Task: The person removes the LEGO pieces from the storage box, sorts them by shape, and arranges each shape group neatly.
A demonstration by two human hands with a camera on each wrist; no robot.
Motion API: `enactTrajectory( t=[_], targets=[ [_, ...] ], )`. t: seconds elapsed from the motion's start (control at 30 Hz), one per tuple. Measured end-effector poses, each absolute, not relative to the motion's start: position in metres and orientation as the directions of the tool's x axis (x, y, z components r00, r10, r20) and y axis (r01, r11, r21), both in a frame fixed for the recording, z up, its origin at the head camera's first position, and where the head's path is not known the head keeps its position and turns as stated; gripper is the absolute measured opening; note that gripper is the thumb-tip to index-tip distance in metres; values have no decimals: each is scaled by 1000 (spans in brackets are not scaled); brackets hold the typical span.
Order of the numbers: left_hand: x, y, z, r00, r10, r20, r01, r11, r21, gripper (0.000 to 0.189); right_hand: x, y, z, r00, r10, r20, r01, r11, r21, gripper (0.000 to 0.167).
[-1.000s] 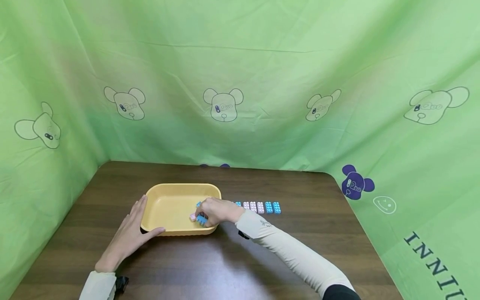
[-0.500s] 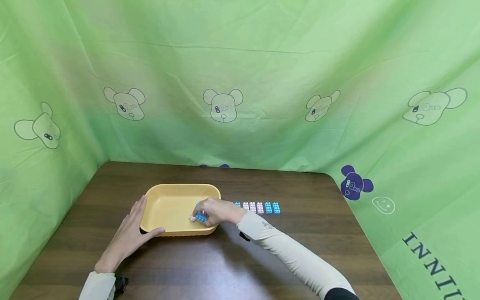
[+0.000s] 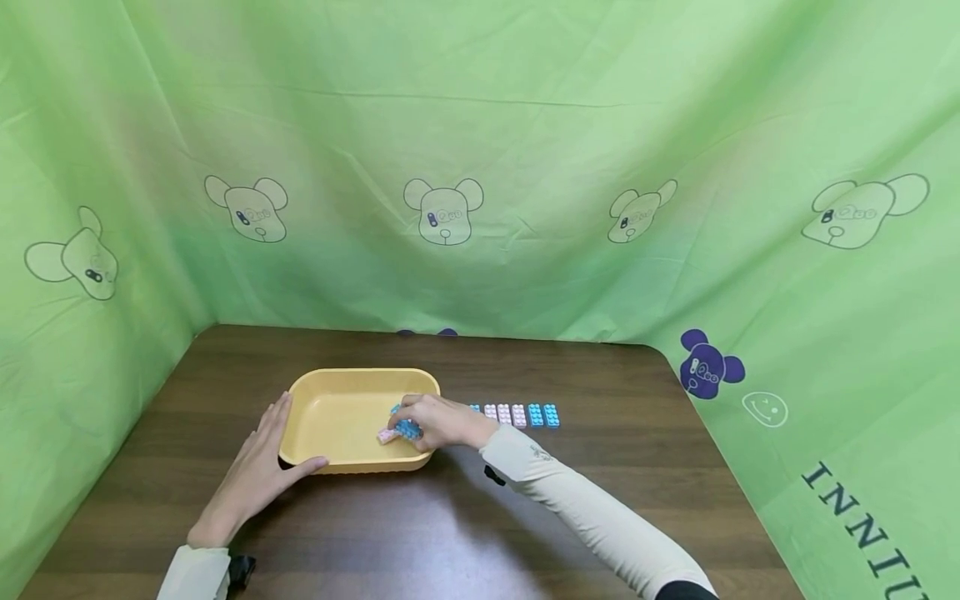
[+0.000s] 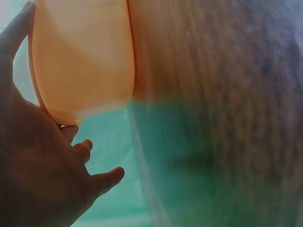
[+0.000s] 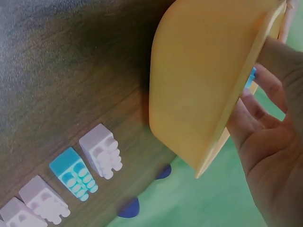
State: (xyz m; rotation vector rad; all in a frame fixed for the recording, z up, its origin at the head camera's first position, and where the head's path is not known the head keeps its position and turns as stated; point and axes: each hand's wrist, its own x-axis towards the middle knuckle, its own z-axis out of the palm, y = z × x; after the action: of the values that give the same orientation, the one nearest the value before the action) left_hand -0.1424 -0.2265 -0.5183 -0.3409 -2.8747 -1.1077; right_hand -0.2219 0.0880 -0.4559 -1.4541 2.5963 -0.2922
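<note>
A shallow yellow tub (image 3: 330, 417) sits on the table. My left hand (image 3: 251, 471) lies against its left end, fingers stretched along the wall and thumb at the near rim. Inside the tub's right end, my right hand (image 3: 435, 421) pinches a blue toy brick (image 3: 408, 429) between thumb and fingers. A pink brick (image 3: 386, 436) lies just left of it on the tub floor, and part of another blue brick (image 3: 395, 408) shows behind the fingers. From the right wrist, the tub wall hides most of the bricks; only a blue sliver (image 5: 251, 78) shows between the fingers.
Right of the tub, pink and blue bricks stand in a row, including a blue brick (image 3: 552, 415) at the far end and a pink brick (image 5: 101, 150) nearest the tub. The brown table (image 3: 600, 475) meets a green printed curtain (image 3: 525, 292) behind.
The blue brick in my right hand has risen and turned slightly, and more of the pink brick beside it shows. My left hand stays against the tub.
</note>
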Motion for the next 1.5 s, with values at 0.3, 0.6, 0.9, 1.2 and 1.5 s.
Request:
enactTrajectory(
  t=[0.3, 0.6, 0.9, 1.2, 1.5],
  targets=[
    [-143, -226, -519, -975, 187, 117, 218, 723, 656, 122, -221, 89, -457, -571, -821, 0, -779, 542, -316, 44],
    [-144, -227, -519, -975, 188, 115, 217, 727, 652, 122, -222, 98, -451, -564, -825, 28, -801, 539, -261, 43],
    [-144, -227, -518, -971, 204, 122, 233, 723, 650, 120, -221, 109, -446, -606, -795, 32, -765, 572, -296, 44],
    [-141, -225, -518, -974, 201, 105, 221, 734, 642, 119, -217, 141, -442, -643, -754, 134, -742, 570, -354, 38],
    [-140, -226, -516, -974, 198, 109, 221, 731, 646, 119, -214, 177, -437, -681, -707, 190, -714, 583, -388, 45]
  ],
)
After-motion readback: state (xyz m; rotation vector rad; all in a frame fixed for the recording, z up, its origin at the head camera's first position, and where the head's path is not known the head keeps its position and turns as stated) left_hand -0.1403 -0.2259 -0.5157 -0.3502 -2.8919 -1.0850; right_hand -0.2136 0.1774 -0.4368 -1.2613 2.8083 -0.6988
